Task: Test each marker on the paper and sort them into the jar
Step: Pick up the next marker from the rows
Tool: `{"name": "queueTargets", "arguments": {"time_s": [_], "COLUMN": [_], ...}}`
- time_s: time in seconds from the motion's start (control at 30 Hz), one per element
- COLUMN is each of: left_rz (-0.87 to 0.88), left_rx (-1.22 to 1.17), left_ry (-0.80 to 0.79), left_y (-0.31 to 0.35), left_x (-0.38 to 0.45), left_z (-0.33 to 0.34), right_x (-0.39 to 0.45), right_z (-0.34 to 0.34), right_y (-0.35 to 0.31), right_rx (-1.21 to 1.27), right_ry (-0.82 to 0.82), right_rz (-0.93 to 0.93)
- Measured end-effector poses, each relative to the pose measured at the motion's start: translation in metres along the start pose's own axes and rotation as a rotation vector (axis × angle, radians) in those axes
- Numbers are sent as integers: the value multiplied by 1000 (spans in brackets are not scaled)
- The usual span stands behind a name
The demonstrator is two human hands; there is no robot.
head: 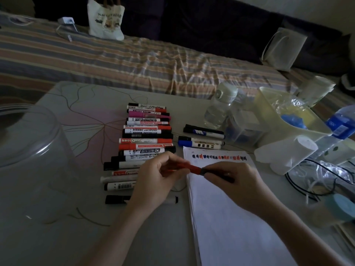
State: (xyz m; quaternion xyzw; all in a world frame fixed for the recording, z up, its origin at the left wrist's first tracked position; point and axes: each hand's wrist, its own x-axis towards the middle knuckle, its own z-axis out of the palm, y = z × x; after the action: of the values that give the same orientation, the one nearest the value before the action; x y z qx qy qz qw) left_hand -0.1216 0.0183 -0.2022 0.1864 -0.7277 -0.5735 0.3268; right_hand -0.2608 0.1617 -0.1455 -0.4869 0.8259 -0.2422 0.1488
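Crosswise, slim red marker (189, 168) between hands.

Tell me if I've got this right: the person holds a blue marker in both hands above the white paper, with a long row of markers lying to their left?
Not quite: the marker is red, not blue. The head view shows the left hand and right hand both holding it over the top of the white paper, with the long row of markers lying on the table to the left.

Bare table (153, 237) between jar (28, 160) and paper (230, 217); marker row (146, 143) blocks centre, bottles (217, 110), probably cables (317, 181), crowd right.
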Motion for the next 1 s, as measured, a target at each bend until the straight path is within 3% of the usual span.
{"name": "queueTargets", "arguments": {"time_s": [0.07, 0.23, 0.3, 0.63, 0.8, 1.0], "left_rz": [43, 154, 167, 143, 155, 86], "left_rx": [63, 307, 334, 324, 264, 351], "left_ry": [11, 156, 158, 154, 233, 296], "left_y": [-3, -12, -15, -17, -12, 9], "left_x": [-1, 3, 4, 4, 4, -6], "left_z": [0, -6, -6, -4, -9, -32], "right_x": [11, 63, 89, 142, 70, -2], "right_z": [3, -13, -16, 12, 20, 65], "right_y": [1, 37, 50, 57, 10, -34], "right_rx": [-104, -182, -237, -364, -104, -163], "right_ry": [11, 333, 370, 235, 325, 38], "right_rz": [-41, 38, 74, 129, -124, -235]}}
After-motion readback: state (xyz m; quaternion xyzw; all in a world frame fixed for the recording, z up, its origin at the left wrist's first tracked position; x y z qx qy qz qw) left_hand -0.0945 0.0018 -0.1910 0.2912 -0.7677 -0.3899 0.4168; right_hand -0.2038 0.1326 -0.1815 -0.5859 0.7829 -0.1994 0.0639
